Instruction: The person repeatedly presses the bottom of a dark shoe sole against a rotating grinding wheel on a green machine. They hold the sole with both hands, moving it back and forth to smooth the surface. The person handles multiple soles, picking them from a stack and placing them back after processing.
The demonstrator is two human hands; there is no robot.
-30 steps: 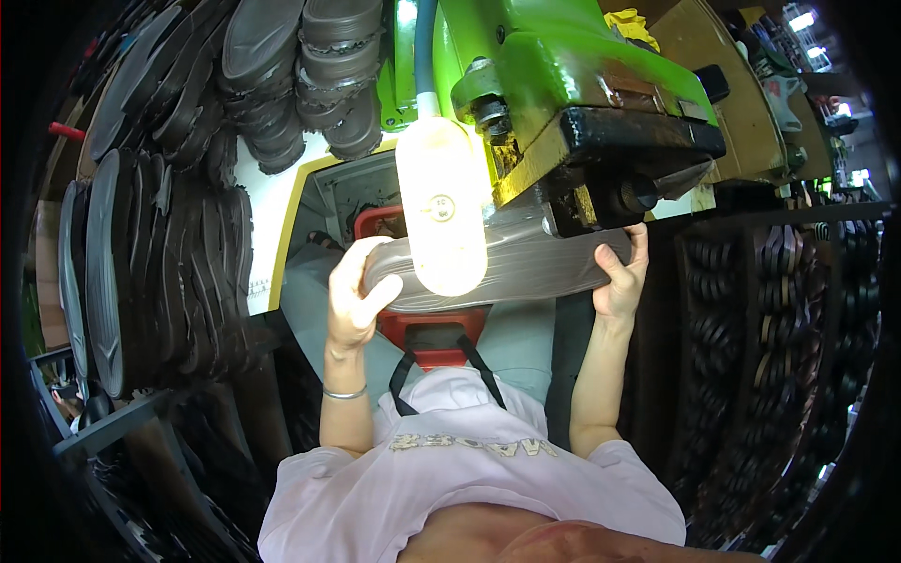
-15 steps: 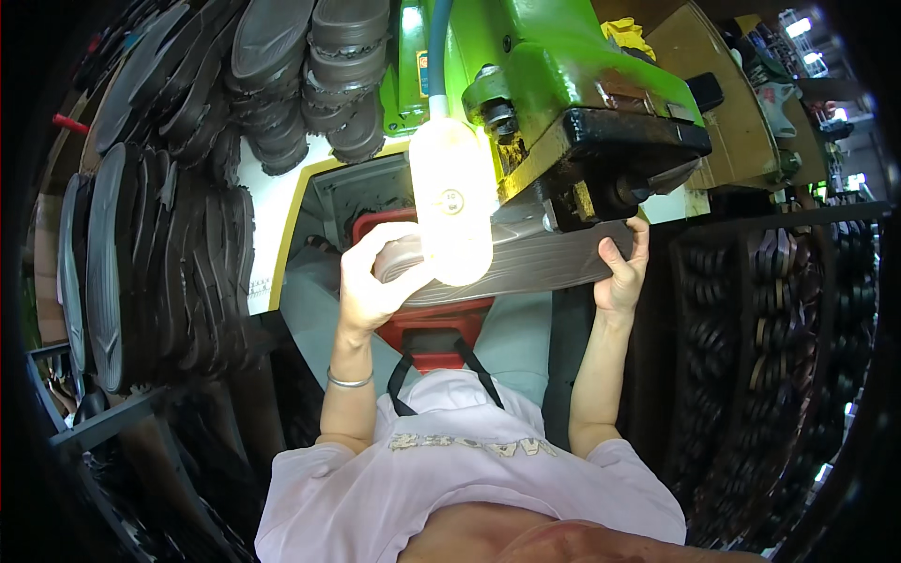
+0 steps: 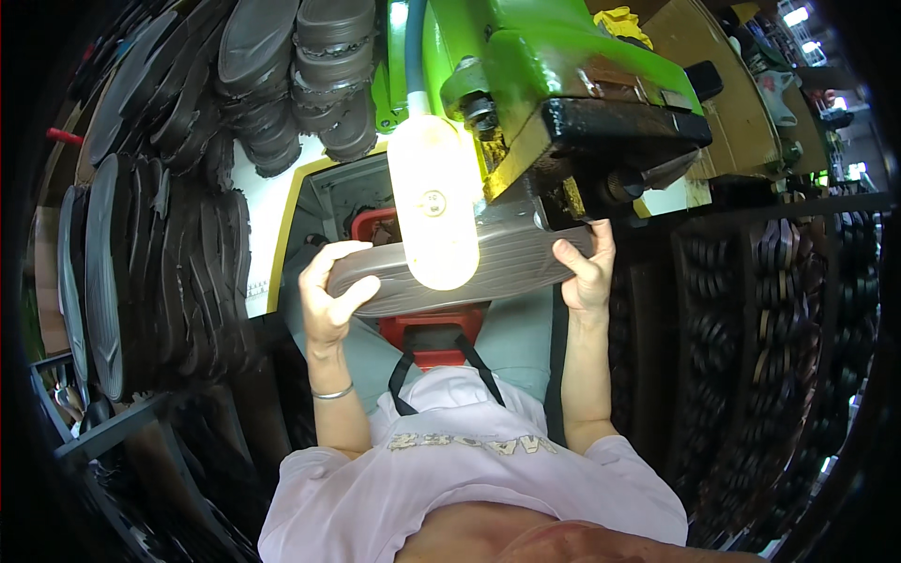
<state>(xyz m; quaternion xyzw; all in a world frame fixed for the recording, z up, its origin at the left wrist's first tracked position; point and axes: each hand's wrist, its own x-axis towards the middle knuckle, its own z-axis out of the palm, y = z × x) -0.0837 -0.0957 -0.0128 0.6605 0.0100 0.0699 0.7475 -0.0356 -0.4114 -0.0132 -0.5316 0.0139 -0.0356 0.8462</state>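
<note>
A ribbed brown sole (image 3: pixel 507 270), elongated and rounded at its ends, is held crosswise beneath the machine head; its visible face is marked by fine, wavy, lengthwise grooves. Its left end is grasped by the left hand (image 3: pixel 326 296), the grip parted only by the sole's thickness, with the thumb laid on the grooved face and the fingers at the far edge. The right end is pinched likewise by the grip of the right hand (image 3: pixel 588 277). The green machine (image 3: pixel 572 56) is finished in glossy enamel and ends in a blackened metal head (image 3: pixel 624 131), worn to yellow along one edge. On the white, yellow-edged worktop (image 3: pixel 272 202), dull grey-brown soles (image 3: pixel 255 42) with ragged rims are stacked; further soles (image 3: pixel 178 272) are stood on edge at the left. Within the recess of the worktop, a red rim (image 3: pixel 369 225) is partly seen. A cardboard box (image 3: pixel 713 98) is cut across by the machine, so its contents cannot be made out. Dark, rounded pieces are carried in rows by the rack (image 3: pixel 694 291) at right, blurred by shadow. The sole's middle is hidden by the glaring oblong lamp (image 3: pixel 434 202); whether the head is touched by the sole cannot be told.
</note>
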